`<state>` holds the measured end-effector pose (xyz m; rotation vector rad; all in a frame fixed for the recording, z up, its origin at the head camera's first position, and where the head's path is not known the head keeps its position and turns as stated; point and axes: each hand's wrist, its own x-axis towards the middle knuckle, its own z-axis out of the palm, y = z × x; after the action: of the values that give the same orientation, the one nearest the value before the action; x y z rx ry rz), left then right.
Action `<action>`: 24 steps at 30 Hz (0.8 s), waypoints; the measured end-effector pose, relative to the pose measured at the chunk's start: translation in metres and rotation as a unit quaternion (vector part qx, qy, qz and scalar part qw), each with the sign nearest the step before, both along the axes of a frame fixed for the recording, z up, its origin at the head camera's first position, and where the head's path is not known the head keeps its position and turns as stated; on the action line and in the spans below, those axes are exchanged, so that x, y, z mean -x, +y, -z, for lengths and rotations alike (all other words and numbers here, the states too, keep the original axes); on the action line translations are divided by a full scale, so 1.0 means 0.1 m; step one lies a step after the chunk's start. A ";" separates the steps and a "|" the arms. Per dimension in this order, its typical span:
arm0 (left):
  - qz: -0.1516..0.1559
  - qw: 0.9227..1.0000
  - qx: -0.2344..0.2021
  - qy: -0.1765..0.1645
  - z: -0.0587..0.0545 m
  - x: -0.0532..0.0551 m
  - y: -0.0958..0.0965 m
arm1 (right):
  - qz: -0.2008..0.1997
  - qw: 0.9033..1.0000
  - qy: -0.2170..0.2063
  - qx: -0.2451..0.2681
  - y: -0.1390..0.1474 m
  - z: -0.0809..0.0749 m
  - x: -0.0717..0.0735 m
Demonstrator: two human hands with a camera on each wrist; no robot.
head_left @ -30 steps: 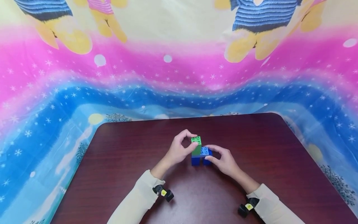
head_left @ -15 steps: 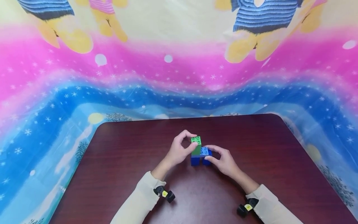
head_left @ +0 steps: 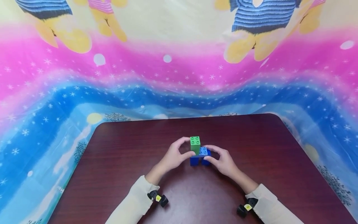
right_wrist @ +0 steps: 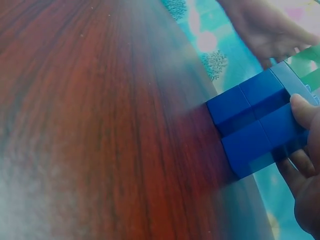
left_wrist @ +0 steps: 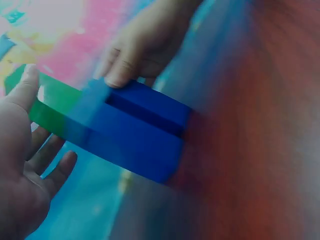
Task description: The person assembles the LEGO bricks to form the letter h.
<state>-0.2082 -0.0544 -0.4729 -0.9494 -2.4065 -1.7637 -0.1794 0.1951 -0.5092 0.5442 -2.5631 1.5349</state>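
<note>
A small toy brick build stands on the table. Two dark blue brick legs carry a lighter blue brick across them, and a tall green brick rises at its left end. My left hand is around the green brick, thumb by its lower front and index finger passing behind it. The left wrist view shows that hand's other fingers spread loosely. My right hand pinches the blue bricks at the right end, its thumb on the near side. The left index fingertip is hidden.
The dark red-brown wooden table has rounded far corners. A printed cloth with pink, blue and cream bands hangs behind and beside it. Black camera mounts sit at both wrists.
My left hand has slid down from the top of the green brick and drawn slightly left, its thumb and index finger further apart. The right hand keeps its grip.
</note>
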 end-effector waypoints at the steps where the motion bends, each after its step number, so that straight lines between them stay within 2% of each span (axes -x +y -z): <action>1: 0.001 1.000 0.007 -0.007 0.03 -0.01 -0.02 | -0.002 1.000 0.003 0.000 0.00 0.00 0.00; 6: -0.001 0.999 0.007 -0.032 0.15 -0.04 -0.06 | -0.006 1.000 0.005 -0.010 0.02 0.01 0.00; 11: -0.007 1.000 0.013 -0.025 0.24 -0.05 -0.08 | -0.011 1.000 0.000 -0.023 0.01 -0.02 -0.03; 18: -0.033 0.999 0.018 -0.009 0.29 -0.08 -0.07 | -0.004 0.998 0.035 -0.051 0.04 0.02 -0.03; 24: -0.036 0.999 0.002 -0.021 0.29 -0.09 -0.05 | 0.008 0.999 0.037 -0.034 0.10 0.15 -0.07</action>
<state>-0.1993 -0.0592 -0.5017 -0.8228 -2.4376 -1.7723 -0.1722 0.2055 -0.5240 0.5756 -2.5648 1.4002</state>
